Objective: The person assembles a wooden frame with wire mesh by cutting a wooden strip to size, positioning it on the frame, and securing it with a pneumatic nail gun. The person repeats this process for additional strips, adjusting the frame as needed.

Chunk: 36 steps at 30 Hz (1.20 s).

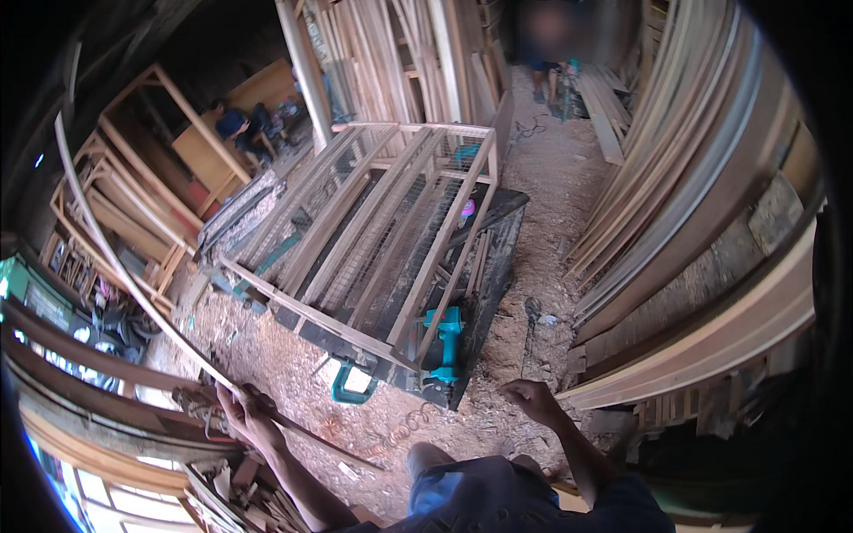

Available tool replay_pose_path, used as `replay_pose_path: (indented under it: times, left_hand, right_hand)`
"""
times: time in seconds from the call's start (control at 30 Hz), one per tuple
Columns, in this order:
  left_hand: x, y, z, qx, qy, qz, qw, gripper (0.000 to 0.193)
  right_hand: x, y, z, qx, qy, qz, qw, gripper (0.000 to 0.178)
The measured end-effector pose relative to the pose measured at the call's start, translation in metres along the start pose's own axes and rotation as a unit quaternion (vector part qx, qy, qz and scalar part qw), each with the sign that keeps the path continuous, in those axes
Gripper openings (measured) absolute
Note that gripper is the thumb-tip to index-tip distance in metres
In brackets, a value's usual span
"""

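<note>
My left hand [246,413] is closed around a long, thin wooden strip [169,330] at the lower left. The strip runs up past the left side of the view, and its near end slants down toward the floor. Off to the right, my right hand [538,401] is curled closed in the air, with no object showing in it. Ahead of me, a slatted wooden frame with wire mesh [391,209] lies on a dark workbench [498,244]. A teal power tool [447,342] rests at the bench's near right corner, and a teal clamp [353,382] is at its near edge.
Long boards [684,178] are stacked along the right, with more planks [382,62] upright behind the bench. Wood shavings [551,222] cover the floor. A person [235,124] sits at the far left; another person [546,75] is at the back. Wooden frames [115,182] stand at left.
</note>
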<state>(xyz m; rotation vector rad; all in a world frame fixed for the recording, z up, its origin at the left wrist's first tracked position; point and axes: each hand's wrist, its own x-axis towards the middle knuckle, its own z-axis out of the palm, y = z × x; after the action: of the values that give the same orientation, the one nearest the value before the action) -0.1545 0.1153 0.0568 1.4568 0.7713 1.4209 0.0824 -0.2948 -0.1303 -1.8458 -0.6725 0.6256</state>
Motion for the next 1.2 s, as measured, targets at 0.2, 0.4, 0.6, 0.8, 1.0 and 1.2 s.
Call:
replay_pose_path:
  times: [0.2,0.4,0.6,0.8,1.0,1.2]
  left_hand:
    - [-0.033,0.003,-0.022,0.176,0.024,-0.085,0.98,0.031]
    - [-0.045,-0.026,-0.03,0.319,-0.059,-0.022,0.946,0.041]
    - [-0.006,-0.036,-0.011,0.493,-0.122,0.046,0.86,0.042]
    - [0.044,-0.048,0.022,0.52,-0.168,0.133,0.827,0.025]
    - [0.063,-0.069,0.064,0.521,-0.178,0.125,0.826,0.02]
    - [0.074,-0.095,0.126,0.523,-0.169,0.093,0.83,0.021]
  right_hand:
    - [0.053,0.0,-0.044,0.077,0.026,-0.017,0.997,0.019]
    - [0.121,-0.019,-0.039,0.099,-0.017,-0.061,0.993,0.02]
    - [0.197,-0.055,-0.073,0.099,0.0,-0.097,0.99,0.021]
    - [0.285,-0.087,-0.115,0.02,0.083,-0.123,0.989,0.024]
    - [0.396,-0.13,-0.149,-0.092,0.09,-0.221,0.967,0.024]
    - [0.54,-0.163,-0.203,-0.176,0.022,-0.273,0.945,0.028]
